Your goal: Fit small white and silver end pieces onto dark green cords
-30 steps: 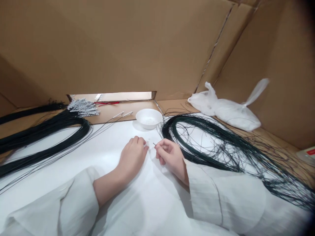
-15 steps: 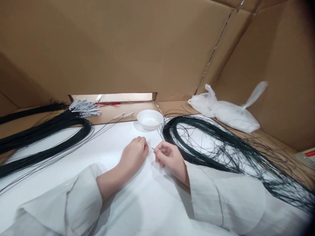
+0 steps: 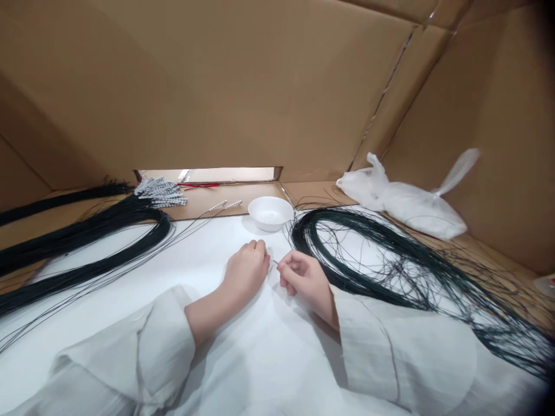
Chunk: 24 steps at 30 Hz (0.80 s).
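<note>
Over the middle of a smooth white worktop [image 3: 195, 257], two bare hands work close together, in loose pale grey sleeves. The right hand [image 3: 302, 278] has its grip closed on a thin dark rod-like piece [image 3: 275, 262], pinched between thumb and forefinger, its short tip pointing toward the left hand [image 3: 246, 268]. The left hand lies palm down, fingers curled under; whether its grip holds anything cannot be told, as the fingertips are mostly hidden.

Just beyond the hands sits a shallow white round bowl [image 3: 270, 224]. To its left, two slender white spiral-patterned tips [image 3: 233, 204] end long dark strands that run back to the left. Farther left lies a thick looped bundle of black wire-like strands [image 3: 167, 228], with a cluster of black-and-white patterned tips [image 3: 160, 192] beside it and thin red strips [image 3: 202, 185] near the cluster. On the right, a large tangled coil of dark green wire-like strands [image 3: 303, 228] spreads beside the right hand and sleeve. Behind that coil, a knotted translucent white plastic bag [image 3: 425, 209] rests against the brown cardboard wall [image 3: 208, 86].
</note>
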Each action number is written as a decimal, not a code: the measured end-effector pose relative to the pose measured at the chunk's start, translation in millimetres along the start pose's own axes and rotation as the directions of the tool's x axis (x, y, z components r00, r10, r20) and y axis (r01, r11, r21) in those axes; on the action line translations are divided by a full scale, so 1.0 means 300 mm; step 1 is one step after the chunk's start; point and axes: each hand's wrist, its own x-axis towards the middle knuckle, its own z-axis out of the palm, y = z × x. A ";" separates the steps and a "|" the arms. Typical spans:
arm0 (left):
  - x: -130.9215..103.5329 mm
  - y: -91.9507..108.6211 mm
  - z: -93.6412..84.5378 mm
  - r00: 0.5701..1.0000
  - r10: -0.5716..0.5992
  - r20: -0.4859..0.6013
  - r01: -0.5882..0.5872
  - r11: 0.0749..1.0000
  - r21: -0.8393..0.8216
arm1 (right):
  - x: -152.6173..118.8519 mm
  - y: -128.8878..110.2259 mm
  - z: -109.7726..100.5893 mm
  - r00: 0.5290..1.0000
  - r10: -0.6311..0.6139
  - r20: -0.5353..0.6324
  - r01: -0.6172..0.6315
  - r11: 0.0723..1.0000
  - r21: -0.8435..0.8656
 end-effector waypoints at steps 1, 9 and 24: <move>-0.004 -0.004 -0.003 1.000 -0.005 -0.002 0.005 0.999 -0.037 | 0.001 0.000 -0.001 1.000 0.000 -0.001 0.000 1.000 0.005; -0.043 -0.013 -0.019 0.992 -0.085 0.098 0.122 0.867 -0.484 | -0.003 -0.011 -0.010 0.999 0.028 0.041 -0.029 0.999 0.032; -0.053 0.007 -0.016 0.910 -0.078 0.407 0.414 0.206 -0.886 | -0.008 -0.036 -0.006 0.995 0.102 0.014 -0.103 0.988 0.111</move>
